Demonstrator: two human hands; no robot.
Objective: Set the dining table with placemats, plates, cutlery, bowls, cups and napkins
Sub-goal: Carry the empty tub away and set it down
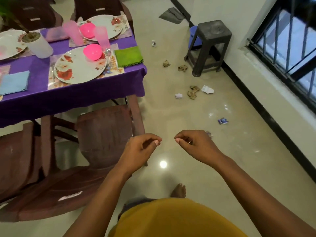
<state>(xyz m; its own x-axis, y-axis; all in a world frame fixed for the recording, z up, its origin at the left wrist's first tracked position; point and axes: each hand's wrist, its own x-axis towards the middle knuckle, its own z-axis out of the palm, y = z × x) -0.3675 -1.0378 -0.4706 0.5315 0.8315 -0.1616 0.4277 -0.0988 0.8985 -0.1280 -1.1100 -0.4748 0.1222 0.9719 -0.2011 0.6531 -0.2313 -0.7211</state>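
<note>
Our left hand (142,147) and right hand (193,144) hang loosely curled, holding nothing, near us over the floor. Far left, the plate (77,69) looks stiff and breakable; we'd lift it by its rim. The green napkin (128,56) beside it is soft.

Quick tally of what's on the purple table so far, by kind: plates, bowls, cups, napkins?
Floral plates: 3
Pink bowls: 2
Pink cups: 2
Napkins: 2, green and blue
Total: 9
</note>
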